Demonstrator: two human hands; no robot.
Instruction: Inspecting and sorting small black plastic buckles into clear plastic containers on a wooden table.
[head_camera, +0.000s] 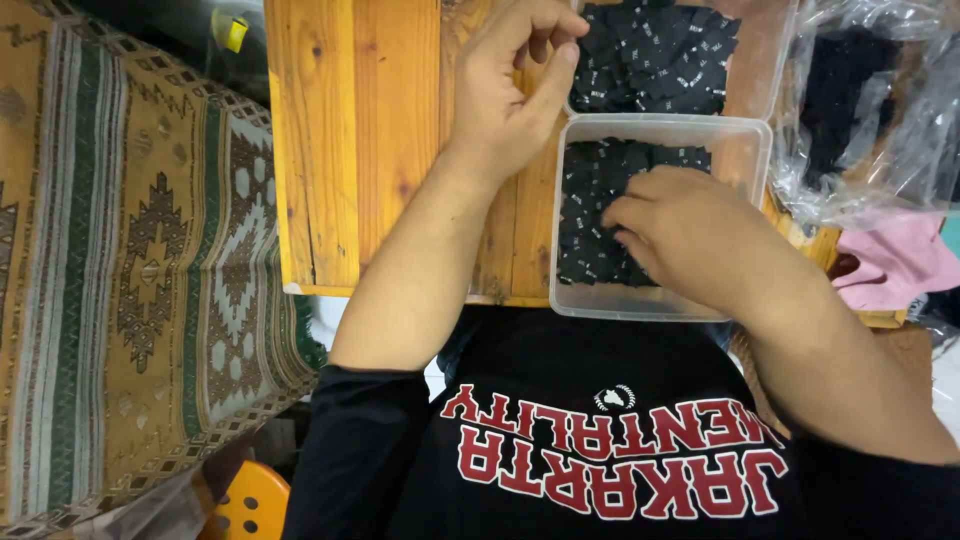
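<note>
My right hand (690, 232) reaches into the near clear plastic tub (745, 150), fingers curled down among several small black fabric labels (590, 215) that fill it. My left hand (510, 85) hovers over the wooden table (350, 130), fingers bent and pinched together at the rim of the far clear tub (765, 70). Whether a label sits between those fingers I cannot tell. The far tub also holds a heap of black labels (655, 55).
A clear plastic bag (880, 110) with dark cloth lies at the right, pink fabric (895, 260) below it. A patterned woven rug (130, 270) covers the floor at left. An orange stool (250, 505) shows at the bottom.
</note>
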